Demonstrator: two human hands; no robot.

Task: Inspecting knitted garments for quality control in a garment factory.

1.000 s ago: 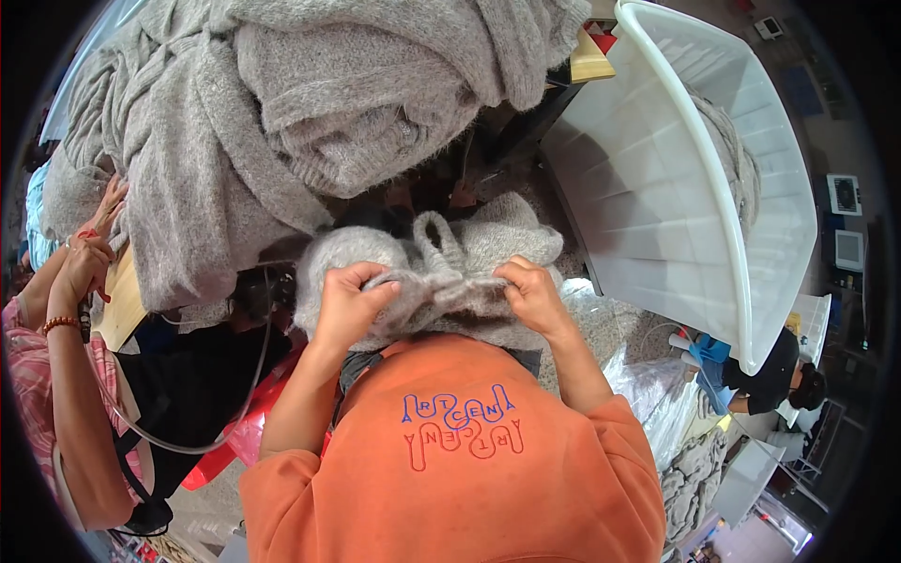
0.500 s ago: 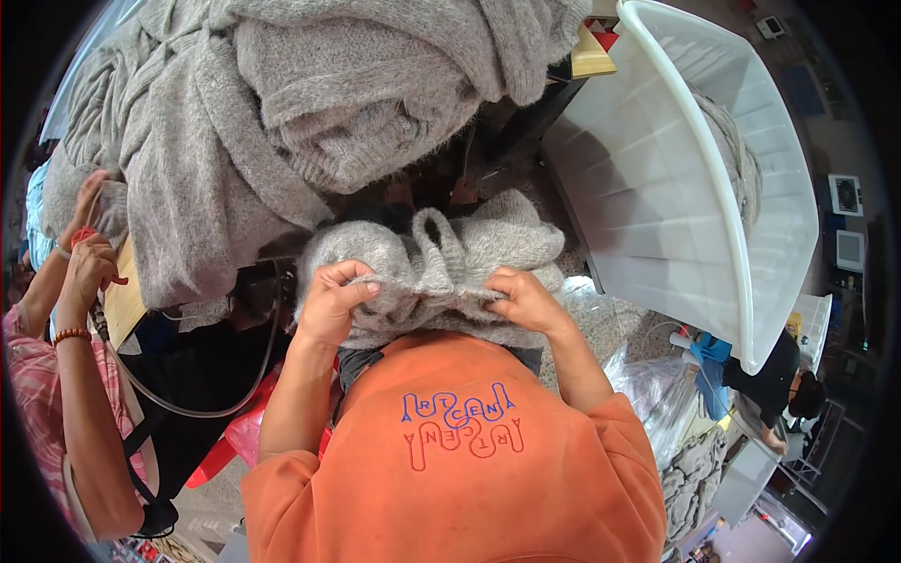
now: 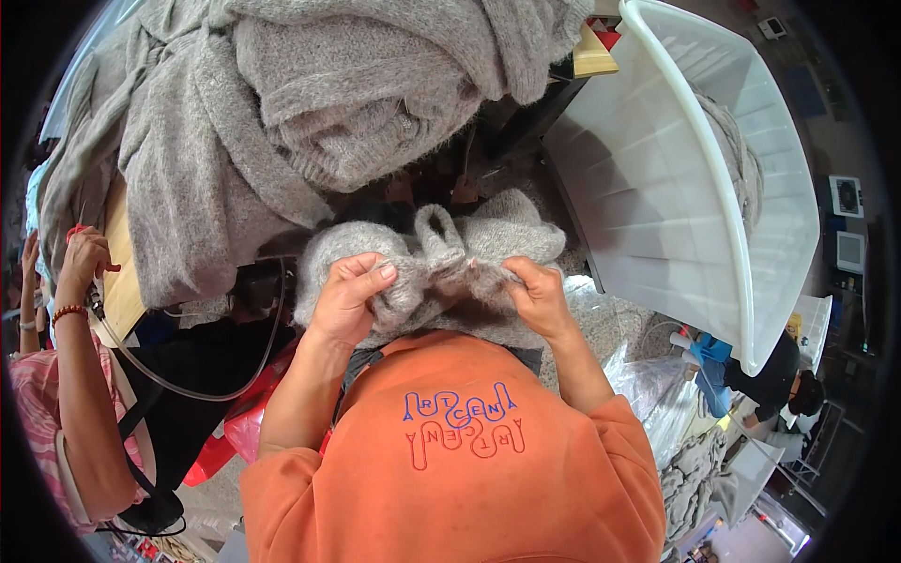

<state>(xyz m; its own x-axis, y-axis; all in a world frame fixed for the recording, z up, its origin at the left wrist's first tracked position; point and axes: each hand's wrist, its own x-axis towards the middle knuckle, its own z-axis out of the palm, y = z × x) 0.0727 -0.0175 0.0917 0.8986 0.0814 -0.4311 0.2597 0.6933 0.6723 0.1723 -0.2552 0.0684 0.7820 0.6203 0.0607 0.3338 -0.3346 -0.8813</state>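
Observation:
A fuzzy grey knit garment (image 3: 347, 246) lies bunched across my lap, with a narrow loop of knit standing up at its middle. My left hand (image 3: 352, 298) pinches a gathered edge of it between thumb and fingers. On the other side, my right hand (image 3: 540, 296) grips the same edge, fingers curled over the knit. Between the two hands the edge is stretched, and a small pale spot shows near its middle. The garment's underside is hidden.
A large heap of grey knitwear (image 3: 357, 84) covers the wooden table (image 3: 122, 272) ahead. At right stands a big white plastic bin (image 3: 648, 159) with knitwear inside. A co-worker's hand (image 3: 86, 258) holds a red-handled tool at left. Clear plastic sheeting (image 3: 648, 385) lies at right.
My hands have spread slightly apart and the knit edge between them has turned and lifted. At left, the co-worker's other hand has drawn back from the heap.

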